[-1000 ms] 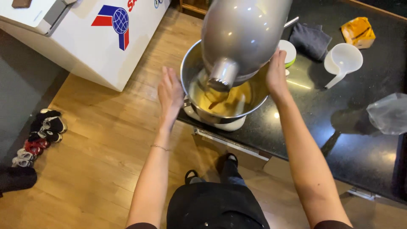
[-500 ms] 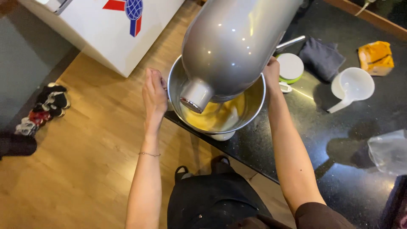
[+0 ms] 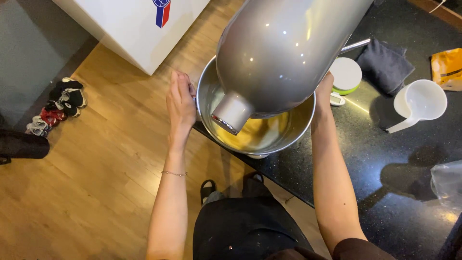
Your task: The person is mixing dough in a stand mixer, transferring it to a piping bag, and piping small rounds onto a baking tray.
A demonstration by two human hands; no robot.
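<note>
The left hand (image 3: 180,103) grips the left rim of one steel mixing bowl (image 3: 303,127), fingers curled over the edge. The right hand (image 3: 323,91) rests against the bowl's right rim, largely hidden behind the mixer head (image 3: 284,53); whether it is clasped cannot be told. The bowl sits at the edge of the black countertop (image 3: 385,159), under the one tilted grey mixer head, and holds yellow batter (image 3: 260,135). To the right lie one round white-and-green scale (image 3: 347,74), one folded dark cloth (image 3: 385,65), one white scoop-shaped cup (image 3: 418,102), one orange packet (image 3: 446,67) at the far edge, and one clear plastic bag (image 3: 447,185). Beyond the left hand stands a white appliance (image 3: 130,29) bearing a red-and-blue emblem (image 3: 162,8). Several shoes (image 3: 57,103) cluster on the wooden floor (image 3: 96,183).
</note>
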